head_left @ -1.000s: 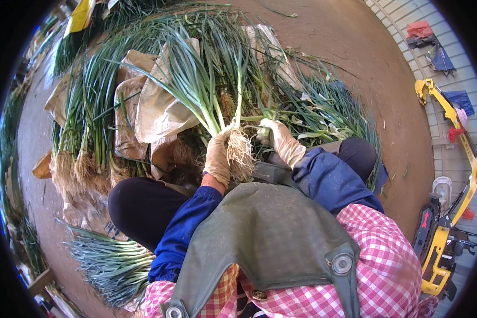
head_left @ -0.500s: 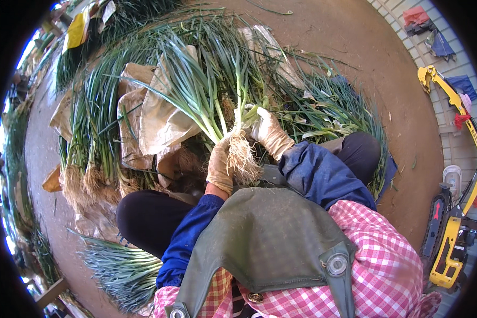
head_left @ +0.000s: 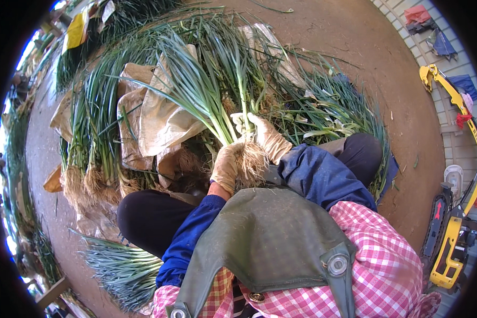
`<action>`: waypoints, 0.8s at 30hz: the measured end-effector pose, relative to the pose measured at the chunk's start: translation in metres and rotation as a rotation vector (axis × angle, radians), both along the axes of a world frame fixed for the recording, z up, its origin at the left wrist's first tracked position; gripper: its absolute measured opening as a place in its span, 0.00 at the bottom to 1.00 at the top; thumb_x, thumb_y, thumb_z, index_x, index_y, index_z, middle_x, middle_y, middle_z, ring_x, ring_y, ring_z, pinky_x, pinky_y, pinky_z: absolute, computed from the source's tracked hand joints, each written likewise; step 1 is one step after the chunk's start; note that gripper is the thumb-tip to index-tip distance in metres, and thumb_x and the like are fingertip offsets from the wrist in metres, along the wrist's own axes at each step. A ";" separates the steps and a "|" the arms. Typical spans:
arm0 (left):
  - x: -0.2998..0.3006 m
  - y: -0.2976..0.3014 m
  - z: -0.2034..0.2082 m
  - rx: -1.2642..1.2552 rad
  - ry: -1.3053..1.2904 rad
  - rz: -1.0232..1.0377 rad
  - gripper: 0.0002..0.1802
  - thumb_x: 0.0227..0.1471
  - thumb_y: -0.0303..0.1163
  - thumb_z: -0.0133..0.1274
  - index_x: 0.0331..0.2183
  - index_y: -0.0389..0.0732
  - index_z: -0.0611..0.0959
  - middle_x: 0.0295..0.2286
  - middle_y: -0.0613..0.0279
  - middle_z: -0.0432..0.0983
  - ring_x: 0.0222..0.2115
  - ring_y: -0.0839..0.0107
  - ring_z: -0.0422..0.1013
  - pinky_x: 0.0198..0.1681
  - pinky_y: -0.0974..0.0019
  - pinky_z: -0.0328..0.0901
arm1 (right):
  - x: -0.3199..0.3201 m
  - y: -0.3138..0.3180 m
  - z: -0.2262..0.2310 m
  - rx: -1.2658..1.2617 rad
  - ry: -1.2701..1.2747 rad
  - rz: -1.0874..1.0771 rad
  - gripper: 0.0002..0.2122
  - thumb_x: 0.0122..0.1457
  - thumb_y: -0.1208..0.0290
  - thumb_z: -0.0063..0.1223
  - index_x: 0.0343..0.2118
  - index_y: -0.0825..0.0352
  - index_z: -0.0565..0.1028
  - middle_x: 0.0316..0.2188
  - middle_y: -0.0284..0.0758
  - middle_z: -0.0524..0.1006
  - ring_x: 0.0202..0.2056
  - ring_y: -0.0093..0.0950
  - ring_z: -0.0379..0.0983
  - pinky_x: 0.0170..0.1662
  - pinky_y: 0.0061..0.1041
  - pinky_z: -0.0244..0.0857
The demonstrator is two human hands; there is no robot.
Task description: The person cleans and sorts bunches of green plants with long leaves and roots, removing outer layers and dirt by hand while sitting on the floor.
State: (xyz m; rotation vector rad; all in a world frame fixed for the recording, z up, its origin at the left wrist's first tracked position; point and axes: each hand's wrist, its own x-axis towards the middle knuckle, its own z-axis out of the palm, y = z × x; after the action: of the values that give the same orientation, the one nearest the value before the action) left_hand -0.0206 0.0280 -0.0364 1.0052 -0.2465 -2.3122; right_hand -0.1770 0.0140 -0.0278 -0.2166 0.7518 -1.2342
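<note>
A bunch of green onions [head_left: 217, 119] stands up in front of me, its pale roots hanging over my lap. My gloved left hand [head_left: 227, 165] is closed around its lower end, just left of the roots. Beside it, my gloved right hand [head_left: 269, 139] closes its fingers on a green onion stalk [head_left: 243, 100] at the right side of the bunch. The roots and the glove partly hide those fingertips. Both gloves are tan and soiled.
Rooted green onions [head_left: 93, 143] lie in a heap at left with tan sacking [head_left: 164, 119]. Loose leaves [head_left: 334, 108] pile up at right. Another bunch [head_left: 122, 267] rests by my left knee. A yellow toy-like excavator [head_left: 448, 249] stands at far right on tiles.
My right hand has moved left and slightly down, from the leafy bits it held aside onto the stalk. My left hand and the roots have shifted slightly right.
</note>
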 end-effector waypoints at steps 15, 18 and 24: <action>-0.010 0.003 0.043 0.008 -0.087 0.213 0.08 0.53 0.31 0.53 0.33 0.36 0.79 0.21 0.64 0.73 0.18 0.71 0.68 0.21 0.71 0.64 | 0.018 0.035 0.029 -0.010 0.720 0.128 0.12 0.57 0.75 0.54 0.43 0.70 0.73 0.34 0.32 0.77 0.33 0.20 0.71 0.37 0.18 0.67; -0.004 -0.001 0.037 -0.003 -0.049 0.134 0.08 0.51 0.29 0.53 0.33 0.34 0.79 0.21 0.61 0.75 0.20 0.69 0.71 0.24 0.69 0.68 | 0.017 0.043 0.035 0.063 0.643 0.066 0.10 0.56 0.75 0.55 0.40 0.68 0.74 0.28 0.30 0.76 0.27 0.21 0.72 0.30 0.20 0.68; -0.009 -0.002 0.041 0.017 0.032 0.159 0.08 0.47 0.26 0.53 0.30 0.32 0.80 0.22 0.56 0.76 0.19 0.67 0.72 0.20 0.67 0.69 | 0.020 0.055 0.054 0.098 0.415 -0.037 0.10 0.58 0.70 0.53 0.39 0.69 0.74 0.24 0.31 0.76 0.22 0.21 0.71 0.25 0.20 0.67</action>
State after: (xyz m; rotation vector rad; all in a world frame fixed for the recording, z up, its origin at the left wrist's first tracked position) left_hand -0.0297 0.0258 0.0042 0.9601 -0.1291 -2.1873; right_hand -0.1571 0.0692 0.0257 -0.3868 1.1764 -1.1976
